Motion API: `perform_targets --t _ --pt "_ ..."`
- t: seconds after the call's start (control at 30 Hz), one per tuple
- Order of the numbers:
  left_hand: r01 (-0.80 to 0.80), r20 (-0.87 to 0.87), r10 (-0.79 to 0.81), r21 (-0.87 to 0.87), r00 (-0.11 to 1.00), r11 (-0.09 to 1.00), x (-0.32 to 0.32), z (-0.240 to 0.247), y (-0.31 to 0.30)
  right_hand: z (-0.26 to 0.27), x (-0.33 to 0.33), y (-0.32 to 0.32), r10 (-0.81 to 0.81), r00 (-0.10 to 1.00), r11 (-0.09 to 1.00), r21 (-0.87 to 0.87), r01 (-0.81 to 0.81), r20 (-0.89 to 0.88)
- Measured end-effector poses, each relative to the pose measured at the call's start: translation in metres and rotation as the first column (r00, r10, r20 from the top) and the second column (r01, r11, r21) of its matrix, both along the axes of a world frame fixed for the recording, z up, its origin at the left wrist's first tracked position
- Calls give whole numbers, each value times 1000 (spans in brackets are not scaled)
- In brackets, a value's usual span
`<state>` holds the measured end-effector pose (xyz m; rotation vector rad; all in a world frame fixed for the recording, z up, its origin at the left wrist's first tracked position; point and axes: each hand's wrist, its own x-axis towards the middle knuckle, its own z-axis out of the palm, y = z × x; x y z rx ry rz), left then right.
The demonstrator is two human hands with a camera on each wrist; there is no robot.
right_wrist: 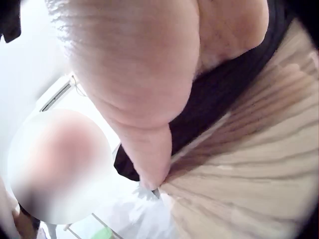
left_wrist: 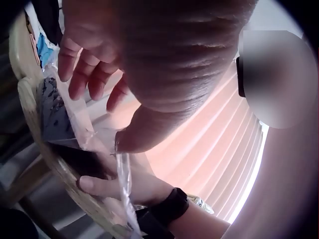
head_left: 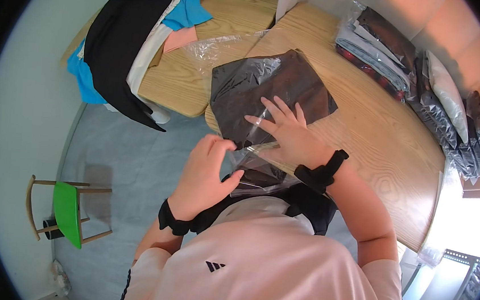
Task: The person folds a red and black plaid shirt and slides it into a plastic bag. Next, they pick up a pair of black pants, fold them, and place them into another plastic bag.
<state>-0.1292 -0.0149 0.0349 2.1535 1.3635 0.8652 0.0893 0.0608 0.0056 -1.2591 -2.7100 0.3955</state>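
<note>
A folded dark garment in a clear plastic bag (head_left: pixel 263 83) lies at the table's near edge, its lower part hanging toward the lap. The right hand (head_left: pixel 292 134) rests flat on it with fingers spread. At the bag's near left edge is the left hand (head_left: pixel 204 167), fingers bent and thumb apart; in the left wrist view the left hand (left_wrist: pixel 109 84) has clear plastic (left_wrist: pixel 124 184) at its thumb tip, and whether it pinches it is unclear. In the right wrist view the right hand (right_wrist: pixel 149 74) lies against dark fabric (right_wrist: pixel 214 99).
Loose black, white and blue clothes (head_left: pixel 124 37) hang over the table's left end. Bagged folded garments (head_left: pixel 374 53) stand stacked along the back right of the wooden table (head_left: pixel 389 140). A green chair (head_left: pixel 67 215) stands on the floor at the left.
</note>
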Motion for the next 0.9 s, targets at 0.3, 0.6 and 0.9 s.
perform_targets --t 0.3,0.6,0.9 --pt "204 -36 -203 45 979 978 9 -10 -2 -1 10 35 -174 983 887 425 182 -57" --pt "241 -28 -240 65 970 968 22 -9 10 11 7 66 -647 759 761 2 648 69" --pt "242 -29 -240 66 970 968 13 4 5 14 -6 -11 -553 833 828 102 552 -22"
